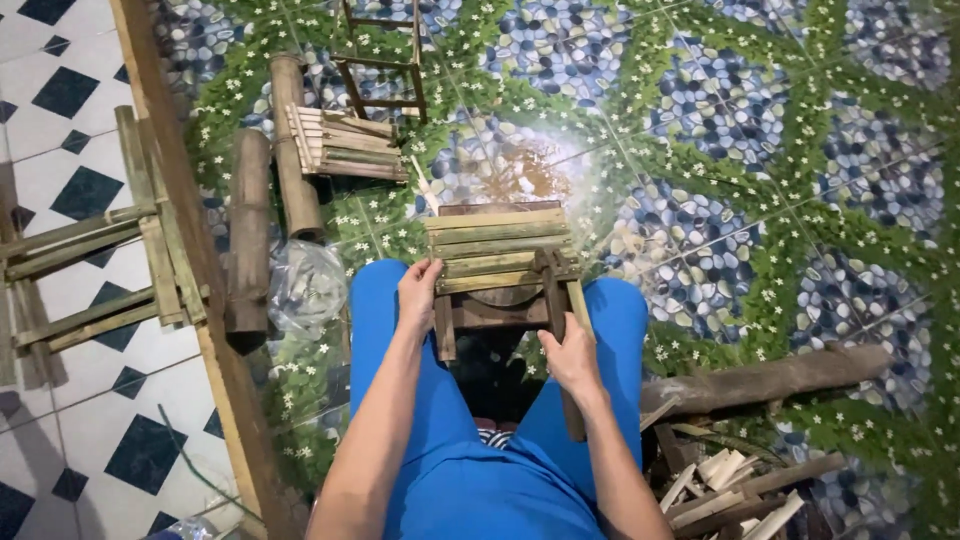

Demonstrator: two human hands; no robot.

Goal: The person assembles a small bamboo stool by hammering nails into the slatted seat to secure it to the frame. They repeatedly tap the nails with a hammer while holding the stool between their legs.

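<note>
Slats of the small bamboo stool point(500, 250) run left-right between the knees, left hand point(418, 290) gripping their end, right hand point(570, 352) clenched on a leg.

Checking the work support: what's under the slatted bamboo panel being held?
Under the slatted bamboo panel sits a dark wooden block, between the blue-trousered knees. The block's top and the floor beneath are covered. The left hand grips the panel's edge.

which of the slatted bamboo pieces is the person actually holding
The slatted bamboo panel between the knees: the left hand grips its left edge and the right hand holds its frame. The other slatted panel lies untouched on the floor.
</note>
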